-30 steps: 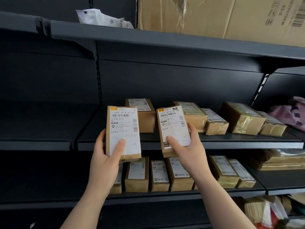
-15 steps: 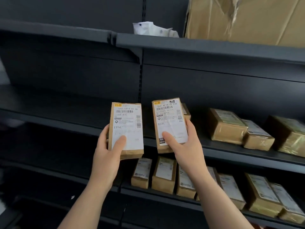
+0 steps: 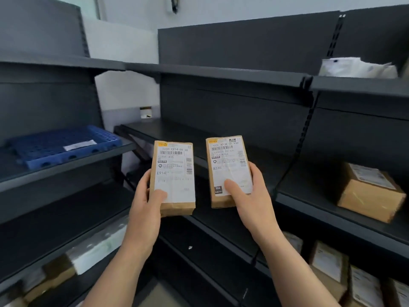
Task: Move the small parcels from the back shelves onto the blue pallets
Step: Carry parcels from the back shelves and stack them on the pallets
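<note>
Two small brown parcels are held in the air at centre, side by side and apart. The left parcel (image 3: 173,176), label marked E914, has its long axis running 6 to 12 o'clock, barcode end at 12, label face toward the camera. The right parcel (image 3: 228,169), marked B238, points the same way, its top leaning slightly toward 11. Neither touches a shelf.

Dark metal shelving (image 3: 221,72) meets in a corner below a pale wall (image 3: 124,45). A blue pallet (image 3: 62,147) sits on a side shelf at 9 o'clock of the parcels, well apart from them, with a white slip lying on it. A brown box (image 3: 369,193) rests on a shelf at 3 o'clock; further labelled parcels (image 3: 329,267) stand at 5 o'clock; a white bag (image 3: 354,67) lies on the upper shelf at 1 o'clock.

The left hand (image 3: 147,202) grips the lower end of the left parcel, thumb across the label, fingers curled round its left edge. The right hand (image 3: 250,196) grips the lower end of the right parcel likewise, thumb on the label, fingers wrapped at its right edge
</note>
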The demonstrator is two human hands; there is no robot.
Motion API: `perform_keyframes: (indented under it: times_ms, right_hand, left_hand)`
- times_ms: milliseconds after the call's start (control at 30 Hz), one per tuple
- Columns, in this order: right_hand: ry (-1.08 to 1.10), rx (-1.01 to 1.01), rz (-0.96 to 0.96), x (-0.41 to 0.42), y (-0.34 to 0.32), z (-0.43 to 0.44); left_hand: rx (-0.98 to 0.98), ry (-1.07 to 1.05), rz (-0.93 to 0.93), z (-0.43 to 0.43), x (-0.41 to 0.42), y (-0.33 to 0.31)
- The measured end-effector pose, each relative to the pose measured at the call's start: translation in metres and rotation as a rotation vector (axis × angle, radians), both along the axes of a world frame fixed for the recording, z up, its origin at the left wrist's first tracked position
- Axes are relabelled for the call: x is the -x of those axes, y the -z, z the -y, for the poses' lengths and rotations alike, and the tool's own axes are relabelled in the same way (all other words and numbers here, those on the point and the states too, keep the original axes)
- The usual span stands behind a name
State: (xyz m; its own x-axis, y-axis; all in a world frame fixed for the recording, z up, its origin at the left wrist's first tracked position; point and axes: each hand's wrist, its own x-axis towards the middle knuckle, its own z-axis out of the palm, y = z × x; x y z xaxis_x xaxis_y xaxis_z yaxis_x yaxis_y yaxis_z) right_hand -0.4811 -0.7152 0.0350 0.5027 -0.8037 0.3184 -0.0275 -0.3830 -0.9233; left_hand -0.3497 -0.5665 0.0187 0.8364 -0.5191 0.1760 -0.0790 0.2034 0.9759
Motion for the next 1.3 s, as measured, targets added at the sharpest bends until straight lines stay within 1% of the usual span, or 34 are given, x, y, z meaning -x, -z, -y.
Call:
perform_keyframes:
  times_ms: [200, 300, 633, 833, 967, 1167, 1300]
  right_hand:
    - [-0.192, -0.037, -0.005, -0.092, -0.005, -0.072]
    - [-0.307, -0.058, -0.01, -0.133, -0.005, -0.111]
    - [-0.661, -0.028, -0.07, -0.248, -0.009, -0.236]
    - [-0.838, -0.053, -0.113, -0.314, -0.011, -0.297]
    - [-0.915, -0.034, -0.136, -0.363, -0.014, -0.327]
    - [-1.04, 0.019, -0.14, -0.435, -0.025, -0.35]
    - [-1.065, 0.038, -0.151, -0.484, -0.025, -0.356]
  left_hand:
    - [-0.035, -0.249, -0.017, -0.098, -0.055, -0.008]
    - [-0.058, -0.364, 0.004, -0.147, -0.073, -0.01]
    - [-0.061, -0.705, -0.02, -0.282, -0.121, -0.008]
    - [-0.08, -0.863, -0.058, -0.341, -0.16, 0.004]
    - [-0.059, -0.945, -0.03, -0.368, -0.188, 0.0]
    - [-0.051, -1.059, 0.011, -0.394, -0.243, -0.01]
    - [-0.005, -1.071, 0.03, -0.406, -0.282, -0.013]
